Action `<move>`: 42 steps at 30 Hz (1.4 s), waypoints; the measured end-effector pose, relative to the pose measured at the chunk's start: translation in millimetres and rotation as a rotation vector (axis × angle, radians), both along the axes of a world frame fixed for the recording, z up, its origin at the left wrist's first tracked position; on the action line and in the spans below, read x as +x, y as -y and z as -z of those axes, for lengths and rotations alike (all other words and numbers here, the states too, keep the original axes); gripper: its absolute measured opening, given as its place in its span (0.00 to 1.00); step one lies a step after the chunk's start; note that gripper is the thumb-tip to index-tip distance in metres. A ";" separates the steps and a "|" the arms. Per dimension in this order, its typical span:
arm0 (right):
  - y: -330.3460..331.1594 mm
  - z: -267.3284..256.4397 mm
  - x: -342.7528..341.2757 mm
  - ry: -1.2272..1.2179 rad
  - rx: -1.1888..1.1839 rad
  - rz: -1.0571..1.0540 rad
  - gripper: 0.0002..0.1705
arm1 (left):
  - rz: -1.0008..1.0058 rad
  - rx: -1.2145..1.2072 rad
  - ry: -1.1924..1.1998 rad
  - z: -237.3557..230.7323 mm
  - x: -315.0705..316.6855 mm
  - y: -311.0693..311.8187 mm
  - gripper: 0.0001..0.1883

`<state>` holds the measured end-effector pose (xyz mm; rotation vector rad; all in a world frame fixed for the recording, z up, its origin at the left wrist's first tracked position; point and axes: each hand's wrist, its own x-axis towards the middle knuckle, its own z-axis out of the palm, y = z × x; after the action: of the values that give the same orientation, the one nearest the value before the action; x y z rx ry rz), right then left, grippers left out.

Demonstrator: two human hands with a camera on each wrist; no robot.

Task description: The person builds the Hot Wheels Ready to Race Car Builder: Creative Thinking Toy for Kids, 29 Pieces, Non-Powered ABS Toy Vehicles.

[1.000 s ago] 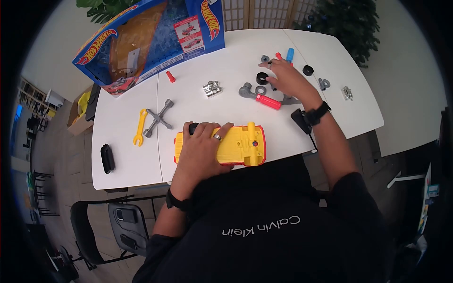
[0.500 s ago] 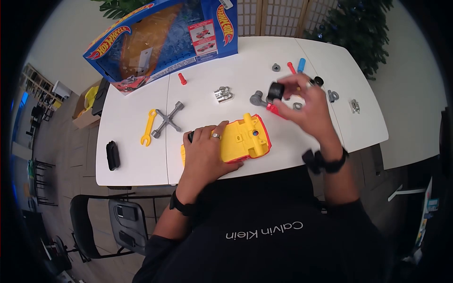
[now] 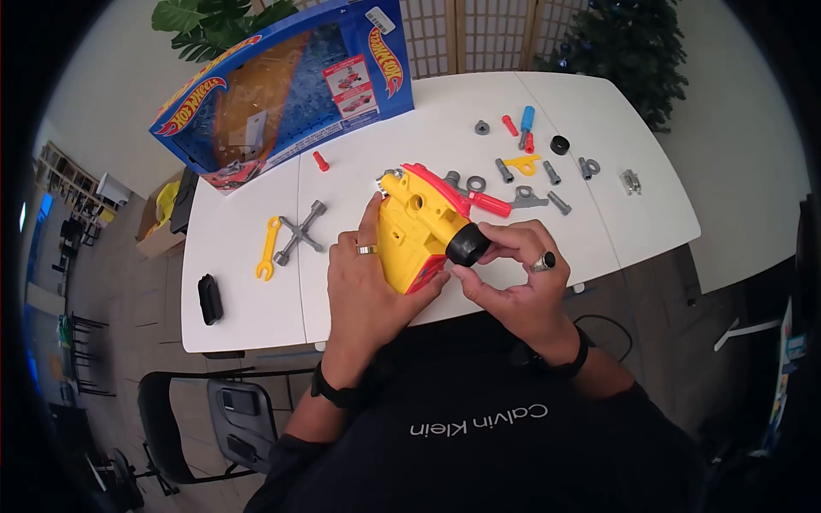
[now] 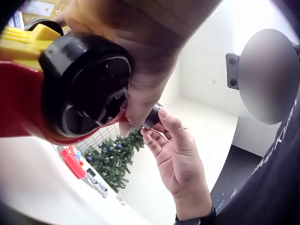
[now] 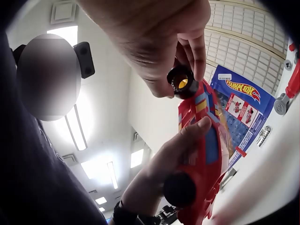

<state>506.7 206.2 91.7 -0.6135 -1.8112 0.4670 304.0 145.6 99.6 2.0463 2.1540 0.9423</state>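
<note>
A toy car with a yellow underside (image 3: 402, 235) and red body (image 5: 201, 154) is held tilted above the table's front edge. My left hand (image 3: 363, 278) grips its rear part, thumb along the side. Between the fingertips and thumb of my right hand (image 3: 526, 286) is a black wheel (image 3: 468, 244), at the end of the car's yellow axle housing. The right wrist view shows yellow through the hole of this wheel (image 5: 183, 82). Another black wheel (image 4: 86, 89) sits on the car near my left hand in the left wrist view.
Right of the car lie a red-handled tool (image 3: 490, 203), grey bolts, a yellow piece (image 3: 521, 164), a blue screwdriver (image 3: 527, 117) and a loose black wheel (image 3: 560, 144). On the left are a yellow wrench (image 3: 268, 248), grey cross wrench (image 3: 300, 232) and black case (image 3: 209, 299). A box (image 3: 282, 94) stands behind.
My right hand has brought the black wheel from among the loose parts to the car. My left hand has lifted and tilted the car.
</note>
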 end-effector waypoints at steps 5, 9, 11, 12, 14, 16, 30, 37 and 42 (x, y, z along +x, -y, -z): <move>5.7 -5.4 -0.3 -0.017 0.086 0.007 0.35 | 0.006 0.110 -0.034 6.5 6.6 3.9 0.30; 3.7 1.9 1.9 -0.002 0.035 -0.017 0.35 | 0.034 0.144 -0.026 3.8 14.2 4.1 0.33; -4.0 10.1 0.9 0.007 0.063 0.006 0.38 | 0.053 0.137 -0.007 1.2 19.8 5.5 0.35; -8.8 13.8 -2.2 -0.079 0.033 -0.018 0.42 | 0.055 0.118 0.019 0.3 22.7 6.4 0.40; -11.2 13.3 -4.9 -0.168 0.009 -0.033 0.45 | 0.064 0.102 0.042 0.5 24.3 7.1 0.45; -8.8 8.8 -5.2 -0.319 -0.538 -0.480 0.49 | 0.120 -0.062 0.342 2.5 19.8 9.8 0.56; -38.3 14.3 -12.0 0.076 -0.785 -0.513 0.30 | 0.375 -0.212 1.204 65.5 -11.2 -12.1 0.53; -157.2 36.5 26.7 0.711 -0.225 0.196 0.12 | 0.466 -0.131 1.469 112.7 -28.5 -16.1 0.52; -200.0 29.2 7.5 1.163 -0.111 -0.099 0.20 | 0.426 -0.176 1.514 118.6 -18.4 -16.7 0.53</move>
<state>514.2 406.3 62.5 -0.9877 -2.9319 0.2736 285.6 162.3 -18.9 0.9010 0.8745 1.4023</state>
